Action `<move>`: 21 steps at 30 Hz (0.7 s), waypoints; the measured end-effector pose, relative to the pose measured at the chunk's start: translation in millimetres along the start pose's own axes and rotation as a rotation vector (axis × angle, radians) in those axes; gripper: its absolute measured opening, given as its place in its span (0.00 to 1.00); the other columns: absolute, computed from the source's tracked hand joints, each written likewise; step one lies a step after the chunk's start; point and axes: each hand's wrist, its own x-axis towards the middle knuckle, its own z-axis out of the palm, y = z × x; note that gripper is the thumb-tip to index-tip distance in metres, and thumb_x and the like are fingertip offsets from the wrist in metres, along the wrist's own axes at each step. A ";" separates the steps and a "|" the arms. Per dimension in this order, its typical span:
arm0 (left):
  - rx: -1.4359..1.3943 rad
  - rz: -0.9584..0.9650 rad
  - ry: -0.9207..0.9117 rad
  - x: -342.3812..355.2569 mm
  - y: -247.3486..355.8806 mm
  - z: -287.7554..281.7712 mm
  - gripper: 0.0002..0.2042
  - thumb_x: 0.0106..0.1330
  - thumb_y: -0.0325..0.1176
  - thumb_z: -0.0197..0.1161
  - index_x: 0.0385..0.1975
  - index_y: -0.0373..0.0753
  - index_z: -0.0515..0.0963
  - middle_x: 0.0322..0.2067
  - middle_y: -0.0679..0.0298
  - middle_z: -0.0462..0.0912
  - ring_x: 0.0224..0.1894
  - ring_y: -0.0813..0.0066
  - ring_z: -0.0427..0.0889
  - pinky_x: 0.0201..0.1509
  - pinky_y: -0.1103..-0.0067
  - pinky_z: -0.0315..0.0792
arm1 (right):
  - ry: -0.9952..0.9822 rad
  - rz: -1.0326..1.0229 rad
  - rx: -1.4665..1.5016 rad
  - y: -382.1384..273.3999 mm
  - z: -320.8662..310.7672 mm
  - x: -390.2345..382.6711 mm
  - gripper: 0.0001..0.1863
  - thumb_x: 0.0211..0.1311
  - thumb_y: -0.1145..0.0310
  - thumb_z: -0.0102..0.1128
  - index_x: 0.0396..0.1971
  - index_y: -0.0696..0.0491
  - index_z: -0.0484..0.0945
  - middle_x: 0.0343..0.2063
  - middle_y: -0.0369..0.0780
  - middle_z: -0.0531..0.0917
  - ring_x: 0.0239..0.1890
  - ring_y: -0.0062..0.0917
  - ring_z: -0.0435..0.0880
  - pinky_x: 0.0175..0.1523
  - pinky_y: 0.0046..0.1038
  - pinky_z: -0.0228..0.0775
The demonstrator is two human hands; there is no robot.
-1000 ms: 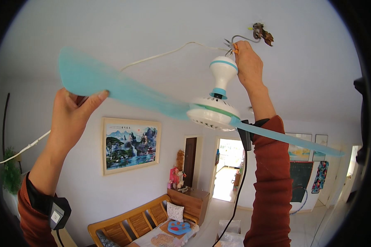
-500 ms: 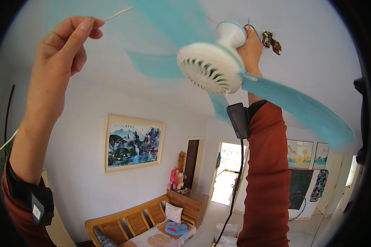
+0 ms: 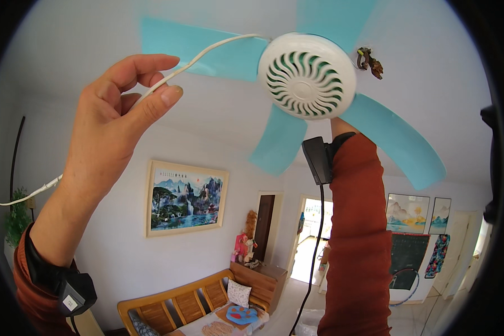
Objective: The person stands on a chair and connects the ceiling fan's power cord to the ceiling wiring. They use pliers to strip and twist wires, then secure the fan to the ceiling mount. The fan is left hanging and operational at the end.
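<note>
A small ceiling fan (image 3: 303, 92) with a white slatted hub hangs near the ceiling, tilted so its underside faces me. Several light-blue blades (image 3: 395, 131) spread from it. A white cable (image 3: 207, 53) runs left from the hub into my left hand (image 3: 117, 106). It lies loosely between my thumb and fingers, then continues down past the wrist. My right hand (image 3: 340, 127) is raised behind the hub, and only its wrist shows. Its fingers are hidden, but the fan rests up there with no other support visible. Brown, tattered ceiling wiring (image 3: 371, 63) sticks out just right of the hub.
Below stands a wooden sofa (image 3: 179, 305) with cushions, beside a wooden cabinet (image 3: 260, 280). A framed landscape picture (image 3: 187, 199) hangs on the wall. Black devices are strapped to both forearms; a black cord (image 3: 313, 257) trails from the right one.
The fan's underside has turned toward me, and its blur has lessened. It now covers my right hand. My left hand has come lower and rightward, loosening from a pinch near the cable's upper part.
</note>
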 end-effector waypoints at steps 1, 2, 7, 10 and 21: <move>0.022 -0.016 0.005 -0.6 0.1 -0.8 0.16 0.61 0.34 0.62 0.47 0.36 0.75 0.31 0.74 0.70 0.26 0.92 0.64 0.31 0.92 0.59 | -0.002 0.009 -0.006 0.9 3.1 1.3 0.15 0.60 0.55 0.50 0.34 0.53 0.76 0.29 0.46 0.81 0.36 0.44 0.80 0.39 0.41 0.70; 0.002 -0.007 -0.002 -1.3 -0.1 -1.9 0.16 0.61 0.34 0.62 0.46 0.36 0.75 0.32 0.74 0.70 0.26 0.92 0.64 0.31 0.92 0.59 | 0.003 0.024 -0.017 1.1 7.0 2.2 0.15 0.60 0.55 0.50 0.34 0.53 0.76 0.29 0.46 0.81 0.36 0.43 0.80 0.39 0.41 0.70; -0.020 -0.065 -0.028 -13.2 -1.8 -11.0 0.15 0.61 0.32 0.62 0.46 0.36 0.75 0.32 0.74 0.70 0.25 0.92 0.64 0.32 0.93 0.60 | -0.019 0.101 -0.088 8.0 15.7 0.5 0.15 0.60 0.55 0.51 0.34 0.52 0.76 0.29 0.46 0.82 0.36 0.43 0.80 0.39 0.41 0.71; -0.059 -0.078 -0.013 -18.5 -8.5 -8.2 0.14 0.58 0.27 0.63 0.44 0.36 0.76 0.30 0.76 0.72 0.19 0.94 0.55 0.24 0.93 0.54 | -0.061 0.149 -0.162 16.8 10.9 -5.6 0.15 0.60 0.55 0.51 0.34 0.52 0.76 0.29 0.46 0.82 0.36 0.43 0.80 0.39 0.41 0.71; -0.134 -0.090 -0.069 -20.7 -9.7 12.8 0.17 0.57 0.26 0.63 0.47 0.35 0.73 0.31 0.74 0.71 0.21 0.94 0.57 0.24 0.93 0.55 | -0.048 0.144 0.126 0.6 16.4 15.5 0.17 0.60 0.53 0.49 0.36 0.50 0.78 0.31 0.46 0.82 0.37 0.42 0.80 0.40 0.41 0.71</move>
